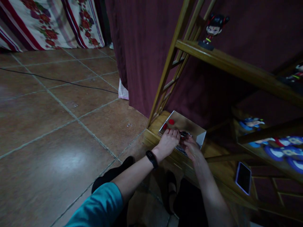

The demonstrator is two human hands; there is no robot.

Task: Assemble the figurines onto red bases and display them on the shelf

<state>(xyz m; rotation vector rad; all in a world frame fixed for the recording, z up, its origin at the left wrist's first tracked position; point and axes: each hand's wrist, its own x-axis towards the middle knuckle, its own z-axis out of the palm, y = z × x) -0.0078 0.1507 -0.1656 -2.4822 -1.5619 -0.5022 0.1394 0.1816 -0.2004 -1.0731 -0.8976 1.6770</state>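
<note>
Maroon curtain (146, 47) behind a wooden shelf (152, 136), open box (201, 138) on its low board, red pieces (171, 121) inside. Small dark item (183, 134) sits between both hands at the box: right hand (192, 148) has fingers closed on it, left hand (169, 138) fingers curled against it, can't tell if gripping. Phone (243, 178) lies off to the right.

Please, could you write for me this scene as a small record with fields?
Left hand: over the open box, wristband on wrist
Right hand: beside it, at a small dark object, kind unclear
Box contents: red round pieces
Right of box: smartphone, screen dark
Upper shelf: black-haired figurine, upright
</note>
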